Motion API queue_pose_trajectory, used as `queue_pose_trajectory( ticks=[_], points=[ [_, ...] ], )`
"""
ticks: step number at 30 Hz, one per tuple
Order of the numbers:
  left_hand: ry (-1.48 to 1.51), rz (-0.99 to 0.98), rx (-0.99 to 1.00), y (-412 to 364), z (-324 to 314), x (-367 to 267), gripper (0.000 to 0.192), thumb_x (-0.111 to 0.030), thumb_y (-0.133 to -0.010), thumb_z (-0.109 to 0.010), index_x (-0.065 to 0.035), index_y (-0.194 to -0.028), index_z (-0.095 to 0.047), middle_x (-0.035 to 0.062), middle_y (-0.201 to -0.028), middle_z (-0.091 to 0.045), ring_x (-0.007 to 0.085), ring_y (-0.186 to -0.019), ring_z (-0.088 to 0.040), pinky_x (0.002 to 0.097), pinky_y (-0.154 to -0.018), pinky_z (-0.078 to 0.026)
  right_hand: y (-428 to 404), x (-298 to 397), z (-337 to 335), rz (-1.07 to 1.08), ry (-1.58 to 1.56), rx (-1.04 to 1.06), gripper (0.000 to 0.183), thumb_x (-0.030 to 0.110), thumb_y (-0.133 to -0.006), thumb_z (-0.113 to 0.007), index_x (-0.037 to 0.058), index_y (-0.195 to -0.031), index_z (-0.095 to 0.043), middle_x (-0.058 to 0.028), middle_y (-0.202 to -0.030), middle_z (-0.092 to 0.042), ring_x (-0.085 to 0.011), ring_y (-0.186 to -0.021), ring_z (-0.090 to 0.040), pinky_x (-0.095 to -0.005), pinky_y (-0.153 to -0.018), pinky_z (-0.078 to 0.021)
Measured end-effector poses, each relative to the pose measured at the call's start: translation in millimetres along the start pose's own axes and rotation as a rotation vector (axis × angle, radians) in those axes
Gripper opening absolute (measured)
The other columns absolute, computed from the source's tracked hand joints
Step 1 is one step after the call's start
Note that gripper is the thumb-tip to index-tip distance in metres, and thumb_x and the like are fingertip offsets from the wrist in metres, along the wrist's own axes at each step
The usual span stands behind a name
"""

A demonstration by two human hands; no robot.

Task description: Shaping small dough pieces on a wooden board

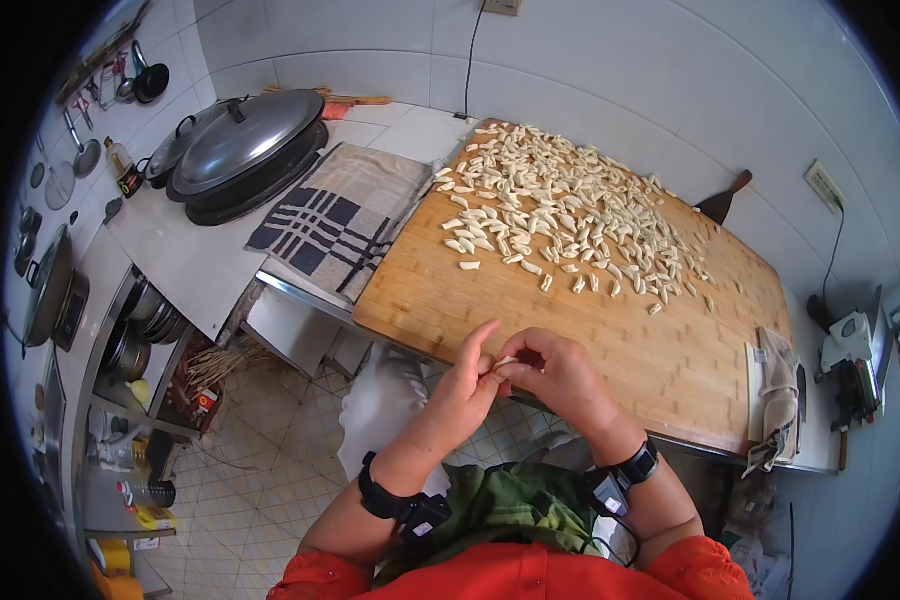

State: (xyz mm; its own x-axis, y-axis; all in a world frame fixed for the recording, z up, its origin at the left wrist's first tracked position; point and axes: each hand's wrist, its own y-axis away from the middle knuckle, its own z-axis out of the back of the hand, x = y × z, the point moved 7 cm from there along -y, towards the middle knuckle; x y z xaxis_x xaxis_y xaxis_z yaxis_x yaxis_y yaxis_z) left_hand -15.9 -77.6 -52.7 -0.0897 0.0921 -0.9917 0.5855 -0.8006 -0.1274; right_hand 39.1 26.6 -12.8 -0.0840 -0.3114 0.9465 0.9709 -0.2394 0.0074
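Observation:
A small piece of dough (505,361) is pinched between the fingertips of both hands, just above the near edge of a bamboo board (412,300). My left hand (471,375) grips it from the left, with the index finger raised. From the right, my right hand (559,367) holds the same piece between thumb and curled fingers, which partly hide it. Many short, folded dough pieces (555,202) are spread over the far half of the board. One dough piece (469,265) lies apart at their near left side.
Left of the board lies a checked towel (330,217), with a large lidded wok (251,150) beyond it. A folded cloth (778,382) rests at the board's right end. A cleaver-like tool (724,199) leans on the wall behind. Open shelves (131,517) stand at left.

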Motion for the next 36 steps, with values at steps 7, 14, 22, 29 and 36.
queue_pose_trajectory(
  ticks=[7, 14, 22, 29, 36],
  points=[
    [0.242, -0.017, 0.011, -3.2, -3.5, 6.4, 0.043, -0.011, -0.099, -0.052, 0.0011, -0.137, -0.036, 0.0086, -0.097, -0.066, 0.0127, -0.090, -0.062, 0.0272, -0.084, -0.049, 6.9, 12.4, 3.2, 0.022, -0.023, -0.130, 0.010, 0.004, -0.086, -0.068, -0.0010, -0.092, -0.062, -0.0051, -0.079, -0.064, -0.0100, -0.072, -0.062, -0.0246, -0.062, -0.0508],
    [0.034, 0.119, 0.062, 1.3, 1.6, -1.4, 0.017, -0.009, -0.096, -0.054, 0.0045, -0.104, -0.063, 0.0064, -0.088, -0.068, 0.0122, -0.085, -0.063, 0.0260, -0.078, -0.050, 1.3, 15.1, 11.9, 0.116, 0.182, -0.153, 0.009, 0.005, -0.083, -0.067, 0.0004, -0.088, -0.061, -0.0072, -0.074, -0.062, -0.0148, -0.067, -0.061, -0.0279, -0.061, -0.0508],
    [0.144, 0.088, 0.151, 5.7, -8.0, -7.9, 0.016, -0.012, -0.095, -0.058, 0.0019, -0.098, -0.066, 0.0036, -0.079, -0.067, 0.0086, -0.075, -0.061, 0.0222, -0.071, -0.049, -20.5, -21.6, 15.5, 0.103, 0.609, -0.120, 0.015, 0.012, -0.075, -0.071, 0.0055, -0.086, -0.064, -0.0118, -0.093, -0.058, -0.0295, -0.093, -0.056, -0.0373, -0.079, -0.0488],
    [0.014, 0.192, 0.279, 11.5, -21.1, -14.8, 0.017, -0.018, -0.094, -0.060, -0.0028, -0.097, -0.067, -0.0001, -0.075, -0.066, 0.0054, -0.069, -0.057, 0.0212, -0.063, -0.045, -43.6, -33.9, 20.1, 0.054, 0.576, -0.110, 0.020, 0.017, -0.070, -0.076, 0.0086, -0.083, -0.063, -0.0111, -0.092, -0.058, -0.0319, -0.096, -0.054, -0.0401, -0.083, -0.0455],
    [-0.003, 0.135, 0.380, 13.5, -31.0, -17.5, 0.015, -0.016, -0.093, -0.060, -0.0033, -0.098, -0.066, 0.0021, -0.075, -0.066, 0.0089, -0.067, -0.060, 0.0234, -0.062, -0.047, -59.7, -38.8, 22.3, 0.043, 0.620, -0.062, 0.019, 0.019, -0.070, -0.077, 0.0080, -0.075, -0.062, -0.0106, -0.083, -0.059, -0.0324, -0.086, -0.057, -0.0408, -0.076, -0.0459]
  ],
)
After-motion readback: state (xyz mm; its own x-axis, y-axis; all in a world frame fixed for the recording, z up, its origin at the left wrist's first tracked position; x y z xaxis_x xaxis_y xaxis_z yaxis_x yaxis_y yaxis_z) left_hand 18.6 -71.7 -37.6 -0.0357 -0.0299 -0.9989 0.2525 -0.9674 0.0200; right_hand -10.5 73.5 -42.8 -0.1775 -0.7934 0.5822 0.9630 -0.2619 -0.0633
